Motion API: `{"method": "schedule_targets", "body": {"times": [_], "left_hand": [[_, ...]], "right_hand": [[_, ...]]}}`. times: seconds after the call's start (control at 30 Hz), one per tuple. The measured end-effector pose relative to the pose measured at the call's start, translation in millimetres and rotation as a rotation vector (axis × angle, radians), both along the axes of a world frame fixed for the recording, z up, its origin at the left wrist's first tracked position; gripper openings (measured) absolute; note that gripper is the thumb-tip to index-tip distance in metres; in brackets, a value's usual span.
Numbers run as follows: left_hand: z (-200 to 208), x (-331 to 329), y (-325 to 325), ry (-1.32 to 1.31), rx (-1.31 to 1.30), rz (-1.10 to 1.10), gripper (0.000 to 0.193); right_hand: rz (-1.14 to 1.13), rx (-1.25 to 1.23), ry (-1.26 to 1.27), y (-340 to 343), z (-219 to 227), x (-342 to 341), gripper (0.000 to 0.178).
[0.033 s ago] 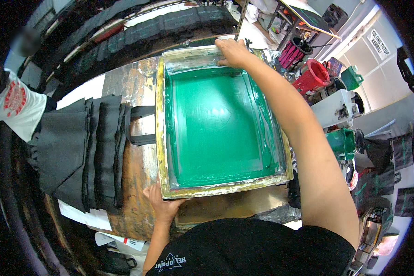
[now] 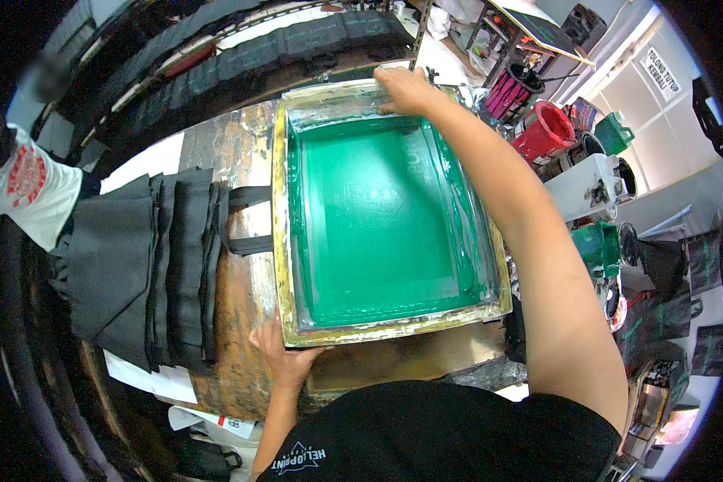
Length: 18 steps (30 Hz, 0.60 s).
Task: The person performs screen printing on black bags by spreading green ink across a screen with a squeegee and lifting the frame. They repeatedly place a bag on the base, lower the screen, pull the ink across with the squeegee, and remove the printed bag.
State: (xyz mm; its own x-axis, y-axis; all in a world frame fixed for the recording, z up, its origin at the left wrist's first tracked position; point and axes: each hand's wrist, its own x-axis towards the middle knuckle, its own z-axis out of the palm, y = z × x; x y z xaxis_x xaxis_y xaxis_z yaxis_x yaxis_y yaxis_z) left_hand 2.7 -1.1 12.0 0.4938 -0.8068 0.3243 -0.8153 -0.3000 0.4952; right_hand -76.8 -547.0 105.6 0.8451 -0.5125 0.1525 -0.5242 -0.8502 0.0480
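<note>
Your right hand (image 2: pixel 404 90) grips the far edge of the green-coated screen frame (image 2: pixel 377 229); your left hand (image 2: pixel 287 355) holds its near-left corner, over the surface (image 2: pixel 243 309), beside black fabric (image 2: pixel 132 265).

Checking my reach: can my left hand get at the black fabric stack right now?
Probably yes: your left hand is at the screen frame's near left corner, the black fabric stack lies to its left, and only stained tabletop shows between.
</note>
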Motion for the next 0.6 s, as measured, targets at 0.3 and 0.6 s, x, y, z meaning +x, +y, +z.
{"method": "schedule_targets", "body": {"times": [0.3, 0.6], "left_hand": [[57.4, 35.2, -32.6, -0.135, 0.141, -0.092, 0.117], [95.6, 105.6, -303.2, -0.576, -0.311, -0.312, 0.079]], "right_hand": [[-0.096, -0.292, -0.208, 36.3, -20.4, -22.8, 0.057], [-0.153, -0.501, -0.292, 42.2, -43.0, -18.7, 0.022]]}}
